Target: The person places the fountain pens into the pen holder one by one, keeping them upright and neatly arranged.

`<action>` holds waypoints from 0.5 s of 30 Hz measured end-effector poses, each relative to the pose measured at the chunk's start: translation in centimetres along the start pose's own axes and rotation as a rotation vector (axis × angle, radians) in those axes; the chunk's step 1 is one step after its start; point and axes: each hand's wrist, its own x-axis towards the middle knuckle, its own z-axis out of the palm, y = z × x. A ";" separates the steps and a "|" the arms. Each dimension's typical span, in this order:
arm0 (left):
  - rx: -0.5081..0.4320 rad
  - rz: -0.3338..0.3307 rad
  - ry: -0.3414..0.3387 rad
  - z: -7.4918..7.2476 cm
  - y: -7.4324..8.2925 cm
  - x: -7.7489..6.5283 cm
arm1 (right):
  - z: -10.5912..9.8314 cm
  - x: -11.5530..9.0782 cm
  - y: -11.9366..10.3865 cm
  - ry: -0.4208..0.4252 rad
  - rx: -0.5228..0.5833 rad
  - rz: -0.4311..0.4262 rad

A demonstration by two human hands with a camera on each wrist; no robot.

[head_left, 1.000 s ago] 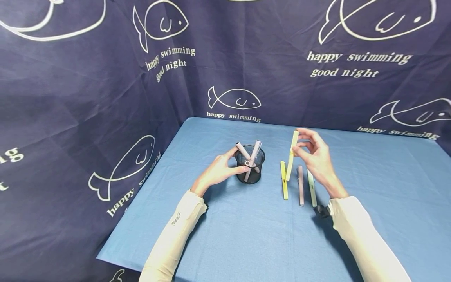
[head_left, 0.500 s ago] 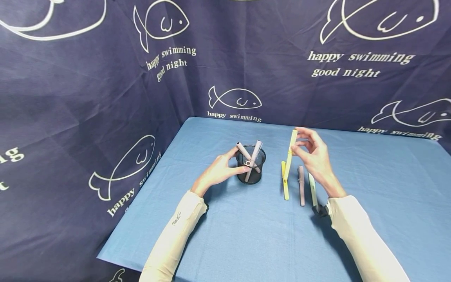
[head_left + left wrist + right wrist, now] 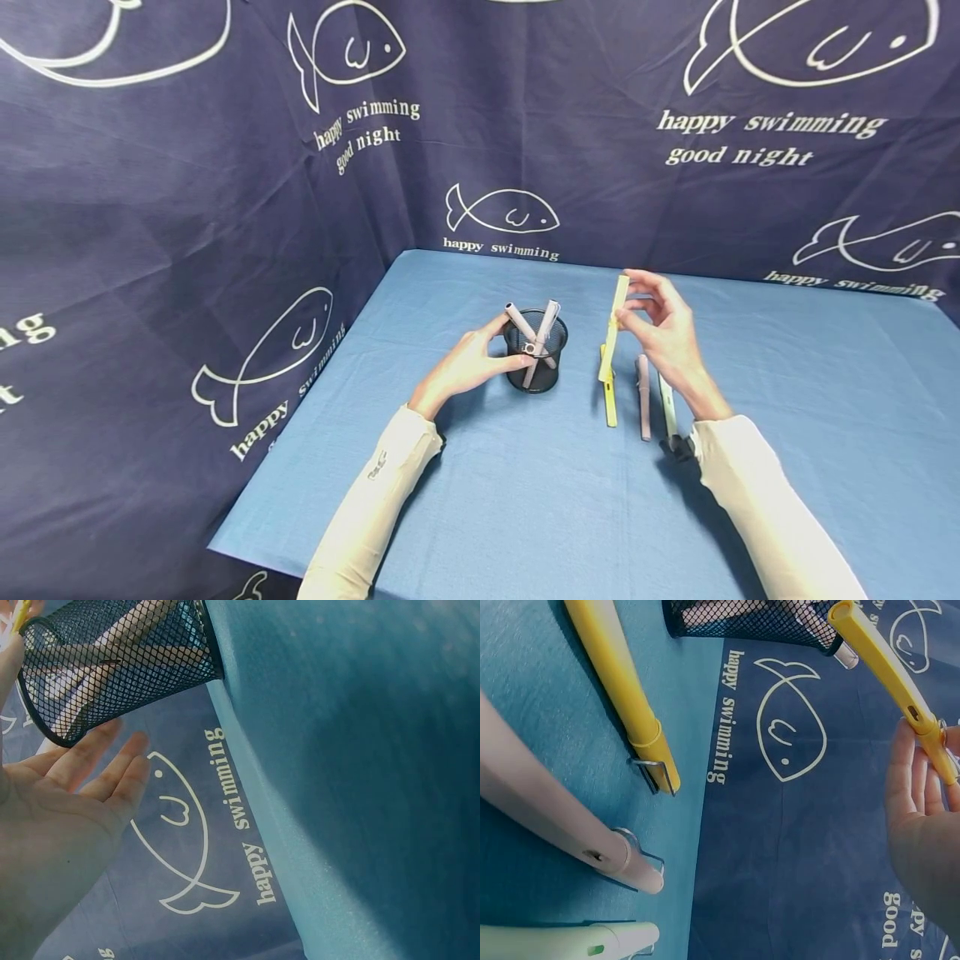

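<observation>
My left hand (image 3: 471, 362) grips the black mesh pen holder (image 3: 551, 381) near its rim, thumb in front and fingers behind. Two pale pinkish pens (image 3: 551, 315) lean crossed inside it. To the right, my right hand (image 3: 671, 333) pinches a yellow pen (image 3: 612, 337) between thumb and fingers, raised above the table and tilted, its lower end toward the left. Below it lies a second yellow pen (image 3: 611, 408), partly covered from the head view. Beside that are a pinkish pen (image 3: 644, 400) and a pale green pen (image 3: 562, 941), the latter partly behind my right wrist.
A blue cloth covers the table (image 3: 525, 492). Dark blue curtains (image 3: 600, 100) with white fish drawings hang behind and to the left of it. A black wrist strap (image 3: 678, 448) sits under my right sleeve, close to the green pen.
My right hand has drifted slightly left with the yellow pen, toward the pen holder. My left hand keeps its grip in place. The pens on the table stay put.
</observation>
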 end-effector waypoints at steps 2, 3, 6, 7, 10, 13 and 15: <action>0.000 0.005 0.001 0.0 0.0 0.0 | 0.1 0.0 0.0 0.003 0.006 -0.002; 0.000 0.006 0.002 0.0 0.0 0.0 | 0.1 0.0 0.1 0.005 0.008 -0.003; -0.001 0.007 0.003 0.1 0.0 0.0 | 0.3 0.0 0.2 0.010 0.006 -0.007; -0.001 0.006 0.003 0.1 0.0 -0.1 | 0.3 0.0 0.2 0.012 0.002 -0.010; -0.004 0.006 0.003 0.0 0.0 -0.1 | 0.3 0.0 0.2 0.013 -0.007 -0.014; -0.007 0.010 0.002 0.0 0.0 -0.1 | 0.4 0.2 0.1 0.007 -0.018 -0.012; -0.008 0.015 0.002 0.0 0.1 -0.1 | 0.5 0.2 0.1 0.001 -0.028 -0.010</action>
